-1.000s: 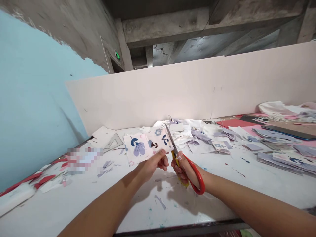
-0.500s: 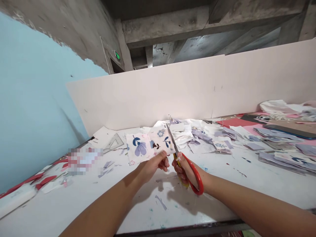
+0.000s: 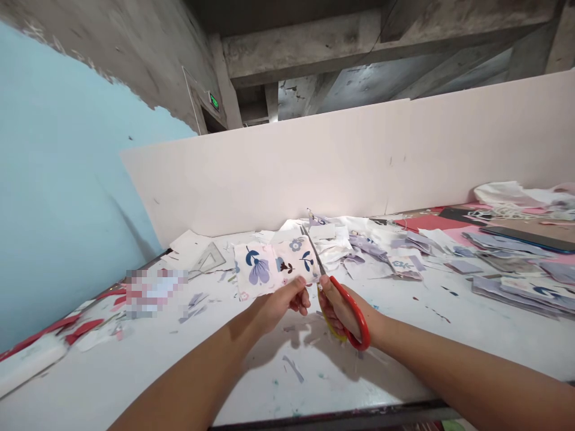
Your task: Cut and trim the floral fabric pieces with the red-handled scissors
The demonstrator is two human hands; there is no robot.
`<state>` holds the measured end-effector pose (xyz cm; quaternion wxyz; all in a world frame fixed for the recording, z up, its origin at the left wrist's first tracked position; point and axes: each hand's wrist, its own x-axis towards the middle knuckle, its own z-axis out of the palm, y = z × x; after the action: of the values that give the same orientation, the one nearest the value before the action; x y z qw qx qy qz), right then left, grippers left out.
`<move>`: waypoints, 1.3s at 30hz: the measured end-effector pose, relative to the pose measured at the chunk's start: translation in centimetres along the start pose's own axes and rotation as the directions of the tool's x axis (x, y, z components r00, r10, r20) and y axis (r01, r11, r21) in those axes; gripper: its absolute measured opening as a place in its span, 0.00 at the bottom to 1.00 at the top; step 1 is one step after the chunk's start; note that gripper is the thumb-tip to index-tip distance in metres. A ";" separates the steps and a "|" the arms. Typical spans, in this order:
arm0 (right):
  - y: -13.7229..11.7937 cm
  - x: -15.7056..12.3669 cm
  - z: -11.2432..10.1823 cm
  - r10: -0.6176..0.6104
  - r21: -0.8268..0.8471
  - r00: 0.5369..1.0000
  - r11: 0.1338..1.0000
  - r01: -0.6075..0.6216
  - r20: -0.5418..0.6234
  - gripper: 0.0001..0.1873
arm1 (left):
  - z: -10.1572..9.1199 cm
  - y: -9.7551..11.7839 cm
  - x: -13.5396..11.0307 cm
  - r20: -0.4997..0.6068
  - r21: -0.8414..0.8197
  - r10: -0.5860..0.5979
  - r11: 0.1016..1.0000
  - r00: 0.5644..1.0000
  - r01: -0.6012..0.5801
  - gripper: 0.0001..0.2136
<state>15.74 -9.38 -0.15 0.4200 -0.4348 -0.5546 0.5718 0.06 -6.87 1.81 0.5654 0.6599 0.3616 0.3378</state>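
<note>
My left hand [image 3: 291,297] pinches the lower edge of a pale piece of fabric [image 3: 272,263] printed with blue and purple flowers. In my right hand [image 3: 331,302] is a pair of scissors [image 3: 354,311] with a red upper handle and a yellow lower one. The blades point up and away along the fabric's right edge. I cannot tell whether they touch it. Both hands are held above the white table [image 3: 251,383], close to each other.
A clear set square [image 3: 209,260] lies at the back left. White and purple scraps [image 3: 332,239] are heaped behind the scissors. Cut fabric stacks [image 3: 530,293] and a dark flat phone-like object [image 3: 530,237] lie at right. A pale panel [image 3: 291,173] stands along the back.
The fabric in my left hand has shifted slightly right. The scissor blades look closer together, and a small light scrap at my right thumb is gone from there.
</note>
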 end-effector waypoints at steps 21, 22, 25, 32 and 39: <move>-0.4 -0.8 0.3 -0.073 0.086 0.997 0.994 0.072 0.001 0.26 | -1.0 0.5 0.4 -0.211 -0.202 0.072 0.972 0.975 -0.115 0.17; -0.3 -0.8 0.3 -0.083 0.077 0.996 0.994 0.081 0.015 0.27 | -1.0 0.5 0.4 -0.218 -0.205 0.074 0.971 0.973 -0.120 0.17; -0.1 -0.8 0.3 -0.108 0.033 0.994 0.994 0.107 0.023 0.27 | -0.9 0.4 0.4 -0.203 -0.184 0.081 0.976 0.976 -0.119 0.18; 0.2 -0.6 0.4 -0.190 -0.083 0.981 0.978 0.192 0.030 0.27 | -0.3 0.6 0.0 -0.088 -0.105 0.024 0.994 0.996 -0.034 0.21; -0.1 -0.6 0.1 -0.220 -0.091 0.975 0.971 0.221 0.025 0.24 | 0.0 0.3 0.0 -0.048 -0.056 0.027 0.998 0.998 -0.030 0.21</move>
<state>15.81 -10.02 -0.02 0.4559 -0.3855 -0.6287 0.4982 0.05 -6.86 2.06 0.5704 0.6406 0.3555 0.3713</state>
